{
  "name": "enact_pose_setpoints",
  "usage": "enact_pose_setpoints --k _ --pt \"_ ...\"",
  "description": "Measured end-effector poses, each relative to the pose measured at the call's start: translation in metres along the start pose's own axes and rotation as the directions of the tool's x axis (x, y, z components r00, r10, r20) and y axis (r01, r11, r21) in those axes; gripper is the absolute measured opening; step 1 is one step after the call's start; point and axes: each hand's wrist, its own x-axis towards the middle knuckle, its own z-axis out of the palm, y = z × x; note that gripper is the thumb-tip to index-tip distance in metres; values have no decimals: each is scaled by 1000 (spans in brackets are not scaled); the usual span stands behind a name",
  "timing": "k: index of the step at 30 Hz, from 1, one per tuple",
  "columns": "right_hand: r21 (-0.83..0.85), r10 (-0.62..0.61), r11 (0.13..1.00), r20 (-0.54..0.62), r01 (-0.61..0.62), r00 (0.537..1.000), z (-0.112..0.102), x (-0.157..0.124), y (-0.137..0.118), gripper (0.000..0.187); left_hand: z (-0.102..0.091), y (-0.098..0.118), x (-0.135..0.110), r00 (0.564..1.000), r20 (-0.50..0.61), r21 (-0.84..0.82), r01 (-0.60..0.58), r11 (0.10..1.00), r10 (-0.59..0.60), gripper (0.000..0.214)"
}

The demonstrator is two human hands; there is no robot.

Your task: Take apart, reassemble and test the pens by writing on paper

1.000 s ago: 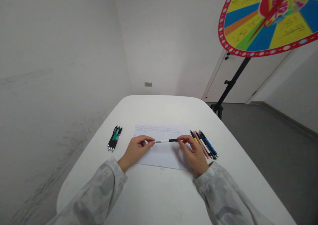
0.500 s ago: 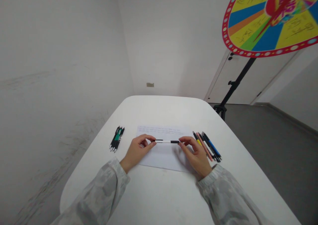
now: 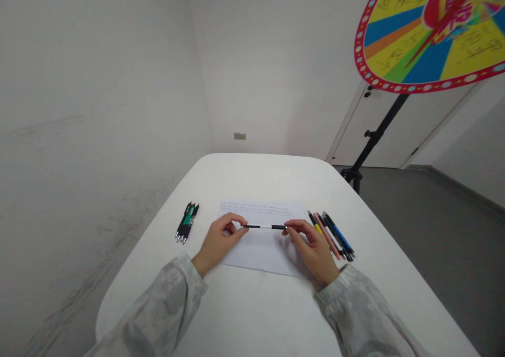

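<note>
A black-and-white pen [image 3: 265, 226] lies level between my two hands, above a sheet of paper [image 3: 256, 249]. My left hand [image 3: 223, 240] pinches its left end, where a dark clip shows along the barrel. At the black right end, the thumb and fingers of my right hand [image 3: 311, 249] close on it. Lines of handwriting run across the top of the paper. Just beyond my right hand lie several pens [image 3: 334, 235] in yellow, pink, white, black and blue, partly hidden by the hand.
A bundle of several black and green pens [image 3: 187, 222] rests toward the left side of the white table [image 3: 260, 175]. Past the table's right edge stands a colourful prize wheel [image 3: 424, 41] on a black stand [image 3: 371, 144]. A wall rises close on the left.
The pen has turned about its length, so its dark clip now faces me across the white part. Both hands keep their grip in nearly the same place. The view has shifted slightly.
</note>
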Motion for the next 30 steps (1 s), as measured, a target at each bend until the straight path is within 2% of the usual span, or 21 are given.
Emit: enact_pose_setpoints --k 9,16,20,24,30 --pt "6 10 1000 -14 -10 1000 -1 0 0 35 0 -6 2 998 32 45 52 998 -54 27" --pt "31 31 999 -5 -31 1000 0 -1 1 36 -1 -3 0 999 9 89 -39 995 39 20" --pt "68 64 996 -21 -62 998 -1 3 -2 38 -4 9 4 998 17 145 -64 987 62 17" --pt "109 69 992 -25 -66 997 -6 15 -6 41 -2 19 15 990 61 199 -141 970 131 18" --pt "191 125 976 -75 -109 989 -4 20 0 44 9 1 18 973 86 226 -229 947 215 15"
